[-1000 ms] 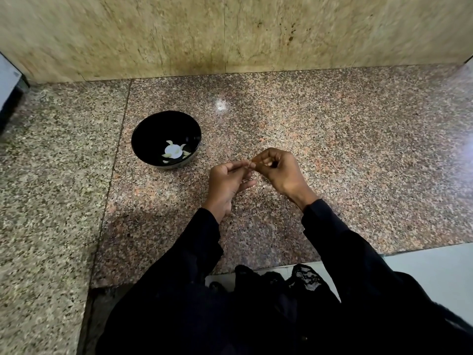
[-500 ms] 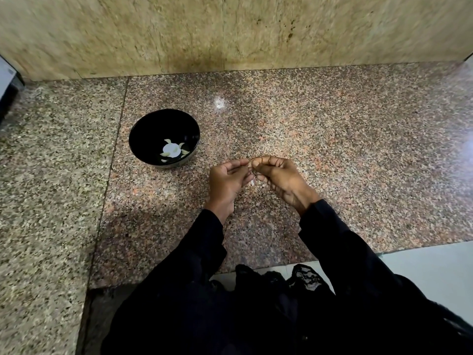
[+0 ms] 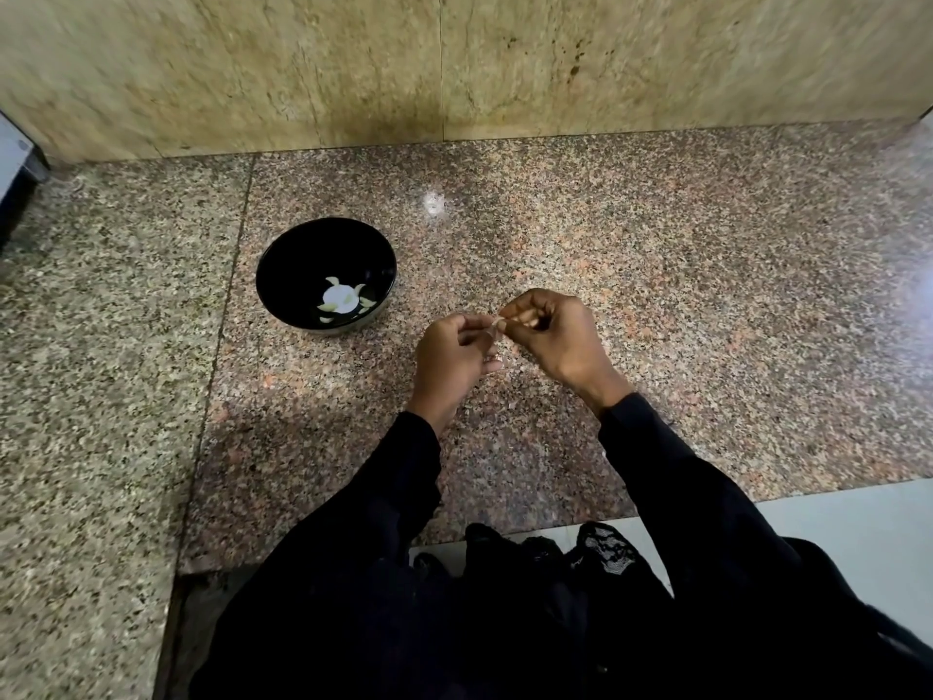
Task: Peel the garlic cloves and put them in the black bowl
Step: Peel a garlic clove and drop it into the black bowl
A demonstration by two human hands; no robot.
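Head view: black bowl (image 3: 282, 275) left of hands.

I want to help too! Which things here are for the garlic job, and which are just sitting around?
For the job:
- garlic clove, pinched between the left hand and right hand
- black bowl with pale garlic pieces inside

Just there:
- speckled stone counter
- beige stone wall
- grey thing at the left edge, too cut off to name

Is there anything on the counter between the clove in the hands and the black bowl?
Nothing visible. The garlic clove is pinched between the left hand and the right hand; only bare granite counter lies toward the black bowl.
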